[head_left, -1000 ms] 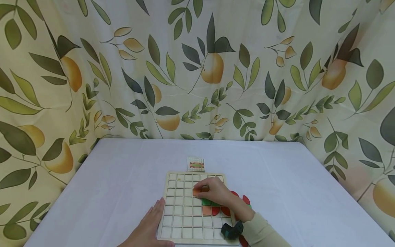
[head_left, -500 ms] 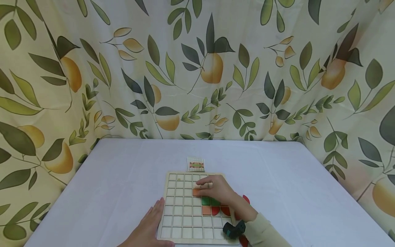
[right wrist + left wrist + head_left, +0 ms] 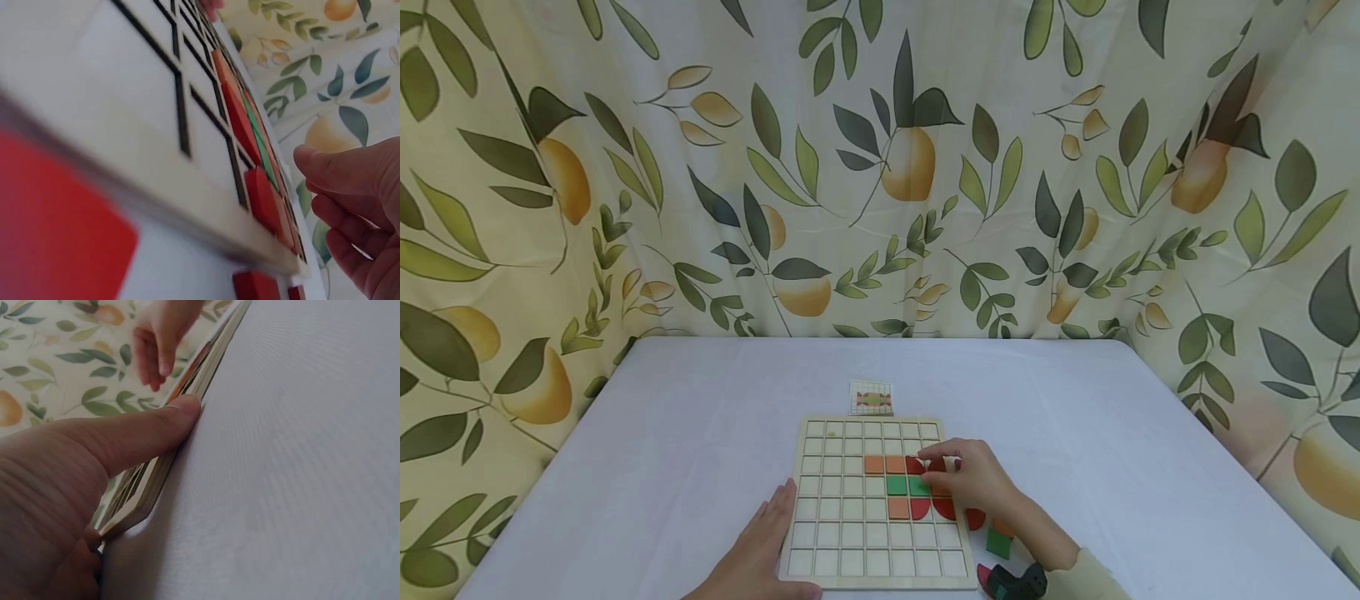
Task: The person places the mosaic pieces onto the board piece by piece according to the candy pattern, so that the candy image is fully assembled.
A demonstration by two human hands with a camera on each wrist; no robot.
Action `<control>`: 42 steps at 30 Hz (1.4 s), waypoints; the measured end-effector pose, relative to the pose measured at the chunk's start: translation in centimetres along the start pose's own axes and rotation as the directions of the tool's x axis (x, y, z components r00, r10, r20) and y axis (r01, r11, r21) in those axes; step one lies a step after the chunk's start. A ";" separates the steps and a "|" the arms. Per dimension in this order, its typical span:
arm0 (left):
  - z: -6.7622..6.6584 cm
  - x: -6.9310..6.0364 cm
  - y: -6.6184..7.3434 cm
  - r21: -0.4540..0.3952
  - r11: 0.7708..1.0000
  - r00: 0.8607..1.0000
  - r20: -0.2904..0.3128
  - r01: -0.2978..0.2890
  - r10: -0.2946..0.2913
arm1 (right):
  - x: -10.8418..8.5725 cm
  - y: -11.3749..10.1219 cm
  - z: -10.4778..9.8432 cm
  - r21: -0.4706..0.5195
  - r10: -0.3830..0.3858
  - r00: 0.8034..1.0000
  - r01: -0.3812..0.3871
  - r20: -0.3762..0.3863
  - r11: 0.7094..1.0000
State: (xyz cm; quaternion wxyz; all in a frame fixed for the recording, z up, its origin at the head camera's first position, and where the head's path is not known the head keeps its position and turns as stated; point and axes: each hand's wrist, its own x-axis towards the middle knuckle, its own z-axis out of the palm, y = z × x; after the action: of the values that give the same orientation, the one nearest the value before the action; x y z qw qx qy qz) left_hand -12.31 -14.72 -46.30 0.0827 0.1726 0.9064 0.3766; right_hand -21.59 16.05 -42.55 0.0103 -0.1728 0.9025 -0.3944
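My left hand (image 3: 760, 542) braces the near left corner of a pale wooden grid board (image 3: 842, 533). Its fingers lie along the left side; in the left wrist view the thumb (image 3: 150, 428) presses the board's edge. Over the board's right side is my right hand (image 3: 973, 475), fingers loosely bent, with nothing visible between them in the right wrist view. Two orange square tiles (image 3: 874, 464) lie side by side in one row. Below are green tiles (image 3: 897, 485), another orange tile (image 3: 898, 507) and rounded red pieces (image 3: 919, 507). My right hand partly hides the rightmost cells.
A small pattern card (image 3: 872, 398) lies behind the board on the white tablecloth (image 3: 700, 450). Loose pieces, including a green tile (image 3: 998, 543) and a red piece (image 3: 975, 518), lie right of the board. A leaf-print curtain (image 3: 880, 250) stands behind the table.
My right hand has drawn back rightward from the leftmost orange tile, which stays in its cell. The tiles beside it now show. My left hand has kept its place on the board.
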 end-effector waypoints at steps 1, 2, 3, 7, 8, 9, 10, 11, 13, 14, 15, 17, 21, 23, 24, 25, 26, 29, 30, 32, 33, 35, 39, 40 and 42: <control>0.0 0.0 0.0 -0.007 1.000 1.000 0.003 0.009 -0.009 | -0.2 0.1 -0.1 -0.004 0.020 1.000 -0.020 -0.010 1.000; 0.0 0.0 0.1 -0.011 1.000 1.000 0.004 0.013 -0.013 | -0.4 0.3 -0.2 -0.008 0.040 0.999 -0.040 -0.018 0.999; -0.1 0.1 0.1 -0.012 1.000 1.000 0.003 0.016 -0.016 | -0.6 0.5 -0.3 -0.005 0.058 0.998 -0.058 -0.025 0.998; -0.1 0.0 0.1 -0.002 1.000 1.000 -0.004 0.010 -0.010 | -1.1 0.9 -0.8 0.022 0.118 0.993 -0.118 -0.020 0.993; 0.0 0.0 0.1 0.001 1.000 1.000 -0.006 0.006 -0.006 | -1.2 1.0 -0.9 0.029 0.126 0.992 -0.126 -0.014 0.992; 0.0 0.0 0.1 0.005 1.000 1.000 -0.007 0.004 -0.004 | -1.3 1.1 -1.0 0.037 0.135 0.991 -0.134 -0.010 0.990; 0.0 0.0 0.1 0.006 1.000 1.000 -0.008 0.004 -0.004 | -1.4 1.2 -1.1 0.042 0.137 0.990 -0.137 -0.006 0.990; 0.0 0.0 0.1 0.004 1.000 1.000 -0.008 0.004 -0.004 | -1.6 1.3 -1.2 0.039 0.135 0.991 -0.135 -0.007 0.990; 0.0 0.0 0.2 -0.009 1.000 1.000 -0.005 0.002 -0.002 | -1.9 1.4 -1.5 0.029 0.117 0.993 -0.117 -0.010 0.993; 0.0 0.0 0.1 -0.014 1.000 1.000 -0.005 0.001 -0.001 | -2.0 1.6 -1.6 0.022 0.106 0.994 -0.106 -0.012 0.994; 0.0 0.0 0.1 -0.018 1.000 1.000 -0.004 -0.001 0.001 | -2.1 1.7 -1.7 0.013 0.095 0.995 -0.095 -0.015 0.995; 0.0 0.0 0.1 -0.018 1.000 1.000 -0.003 -0.008 0.008 | -2.4 2.0 -2.0 -0.010 0.071 0.997 -0.071 -0.019 0.997; 0.1 -0.1 -0.2 0.010 0.999 0.999 -0.018 -0.040 0.040 | -2.7 2.3 -2.3 -0.042 0.044 0.999 -0.045 -0.021 0.998; 0.1 -0.1 -0.2 0.014 0.998 0.998 -0.023 -0.055 0.056 | -2.9 2.4 -2.5 -0.050 0.036 0.999 -0.038 -0.024 0.998; 0.1 0.0 -0.3 0.015 0.998 0.998 -0.025 -0.065 0.066 | -3.0 2.5 -2.6 -0.053 0.039 0.999 -0.040 -0.026 0.998; 0.2 0.0 -0.3 0.019 0.997 0.997 -0.027 -0.070 0.071 | -3.1 2.6 -2.7 -0.055 0.042 0.999 -0.044 -0.027 0.998; 0.2 0.0 -0.3 0.015 0.997 0.997 -0.025 -0.070 0.070 | -3.2 2.7 -2.9 -0.055 0.048 0.998 -0.050 -0.027 0.997; 0.2 0.0 -0.3 0.014 0.998 0.998 -0.022 -0.061 0.062 | -3.6 3.0 -3.3 -0.046 0.079 0.997 -0.080 -0.021 0.996; 0.2 0.0 -0.3 0.015 0.998 0.998 -0.023 -0.059 0.059 | -3.7 3.1 -3.4 -0.042 0.089 0.996 -0.090 -0.016 0.995; 0.2 0.0 -0.2 0.009 0.999 0.998 -0.023 -0.051 0.051 | -3.9 3.2 -3.6 -0.045 0.102 0.995 -0.103 -0.008 0.994; 0.2 0.0 -0.2 0.011 0.999 0.998 -0.025 -0.051 0.052 | -4.0 3.3 -3.7 -0.049 0.104 0.995 -0.104 -0.006 0.993; 0.2 0.0 -0.2 0.010 0.998 0.998 -0.027 -0.054 0.054 | -4.2 3.4 -3.8 -0.057 0.104 0.995 -0.104 -0.005 0.993; 0.2 0.0 -0.2 0.010 0.998 0.998 -0.024 -0.054 0.054 | -4.6 3.5 -4.0 -0.053 0.135 0.991 -0.135 -0.005 0.989; 0.2 0.0 -0.2 0.010 0.999 0.998 -0.024 -0.053 0.054 | -4.6 3.5 -4.1 -0.047 0.146 0.989 -0.146 -0.002 0.988; 0.2 0.1 -0.2 0.016 0.998 0.998 -0.025 -0.055 0.055 | -4.8 3.5 -4.1 -0.040 0.162 0.987 -0.162 0.003 0.986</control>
State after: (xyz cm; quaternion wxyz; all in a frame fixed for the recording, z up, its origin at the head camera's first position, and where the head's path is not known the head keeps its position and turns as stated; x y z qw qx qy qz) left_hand -12.36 -14.70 -46.58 0.0595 0.1933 0.9050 0.3742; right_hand -18.81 22.75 -42.79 0.0419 -0.1004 0.9211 -0.3738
